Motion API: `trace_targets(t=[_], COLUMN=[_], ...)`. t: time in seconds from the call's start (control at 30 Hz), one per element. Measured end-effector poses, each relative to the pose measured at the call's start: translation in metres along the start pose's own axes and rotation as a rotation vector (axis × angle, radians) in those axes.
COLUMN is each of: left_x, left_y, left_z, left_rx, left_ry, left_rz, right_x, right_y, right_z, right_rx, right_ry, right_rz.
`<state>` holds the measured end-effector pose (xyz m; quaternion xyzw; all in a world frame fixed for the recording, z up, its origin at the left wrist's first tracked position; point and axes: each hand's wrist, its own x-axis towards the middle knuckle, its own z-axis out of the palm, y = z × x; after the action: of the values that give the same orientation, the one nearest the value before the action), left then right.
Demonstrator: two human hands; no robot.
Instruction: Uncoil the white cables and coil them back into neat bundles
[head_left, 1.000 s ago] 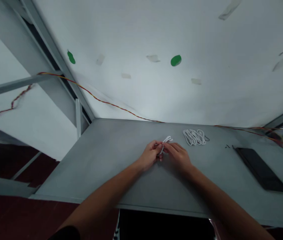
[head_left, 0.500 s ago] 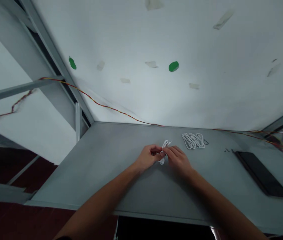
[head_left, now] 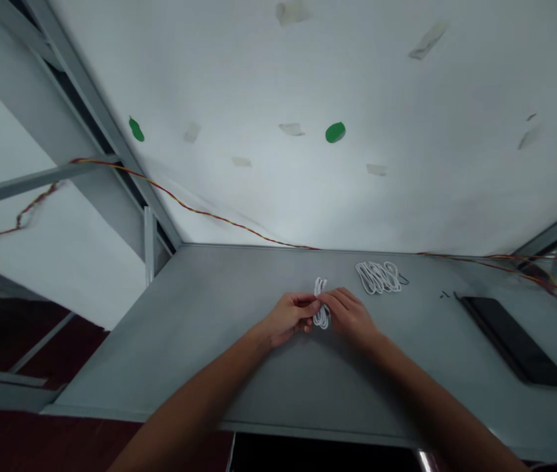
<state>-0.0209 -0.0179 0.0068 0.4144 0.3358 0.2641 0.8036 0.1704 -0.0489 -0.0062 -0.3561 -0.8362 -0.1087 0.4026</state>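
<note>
A folded bundle of white cable (head_left: 321,319) stands between my two hands above the grey table. My left hand (head_left: 289,319) pinches its middle from the left with thumb and fingers. From the right, my right hand (head_left: 350,316) closes its fingertips on the same spot, so the middle of the bundle is partly covered. Loops of the cable show above and below the fingers. Just beyond my right hand, several coils of another white cable (head_left: 378,278) lie on the table, with a thin dark tie at their right end.
A black flat tablet-like object (head_left: 517,341) lies on the right of the grey table (head_left: 199,314). Small dark bits (head_left: 444,295) are left of it. Twisted red-yellow wire (head_left: 199,211) runs along the white wall (head_left: 258,72). Metal frame bars (head_left: 149,246) stand at the left.
The cable bundle has turned more upright between my fingers, with its lower loops showing more. My left hand has shifted slightly down, and the whole view has moved a little.
</note>
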Motion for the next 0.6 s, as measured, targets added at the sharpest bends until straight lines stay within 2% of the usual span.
trace_targets(t=[0.23, 0.6], left_x=[-0.0034, 0.0024], left_y=[0.0038, -0.0054], left_z=[0.0025, 0.0014], left_rx=[-0.01, 0.028], left_ry=[0.005, 0.022], left_rz=[0.001, 0.056], right_x=[0.002, 0.0033], right_y=[-0.0041, -0.0064], right_z=[-0.0002, 0.0052], right_rx=[-0.02, 0.113], right_ry=[0.056, 0.035], right_rz=[0.022, 0.217])
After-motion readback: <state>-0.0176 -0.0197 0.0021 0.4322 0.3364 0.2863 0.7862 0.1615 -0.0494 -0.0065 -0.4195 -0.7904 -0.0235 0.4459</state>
